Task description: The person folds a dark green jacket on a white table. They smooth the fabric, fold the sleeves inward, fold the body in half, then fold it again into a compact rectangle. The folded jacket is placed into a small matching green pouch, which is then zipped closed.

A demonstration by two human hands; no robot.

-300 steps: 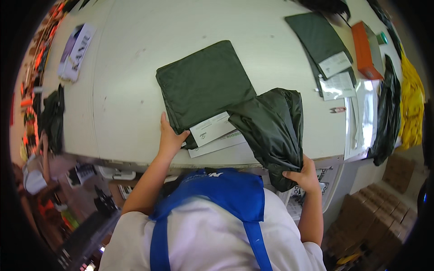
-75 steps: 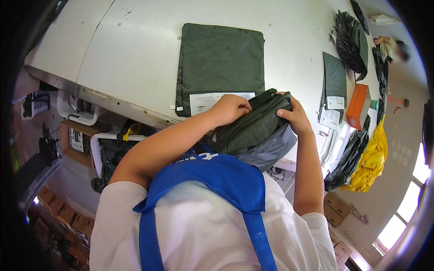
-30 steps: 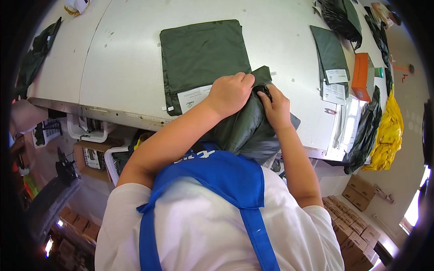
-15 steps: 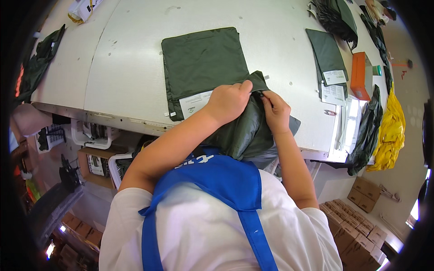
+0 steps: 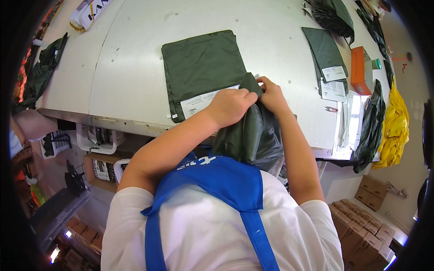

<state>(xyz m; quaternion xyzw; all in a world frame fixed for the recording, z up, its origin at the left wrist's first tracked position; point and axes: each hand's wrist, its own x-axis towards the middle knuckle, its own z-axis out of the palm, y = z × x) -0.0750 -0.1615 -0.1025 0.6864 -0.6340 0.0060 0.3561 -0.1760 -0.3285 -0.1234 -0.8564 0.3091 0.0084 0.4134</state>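
Note:
A dark green fabric piece (image 5: 257, 135) hangs from my hands over the table's near edge, bunched in folds in front of my blue apron. My left hand (image 5: 232, 106) is closed on its upper edge. Close beside it, the fingers of my right hand (image 5: 272, 95) pinch the same edge near a small white tag. Just beyond my left hand lies a neat stack of folded dark green fabric (image 5: 203, 63). A white printed sheet (image 5: 199, 102) sticks out from the near side of that stack, partly behind my left hand.
On the right of the white table (image 5: 131, 67) are folded green pieces (image 5: 323, 49) with printed sheets, an orange box (image 5: 358, 71) and a small red-handled tool (image 5: 331, 109). Yellow fabric (image 5: 395, 126) hangs past the right edge. White baskets (image 5: 97, 137) stand below the table; cartons (image 5: 361, 230) are stacked at lower right.
My right hand has moved slightly up and toward my left hand along the fabric's edge. The hanging fabric has swung to a narrower bunch. The view has shifted slightly.

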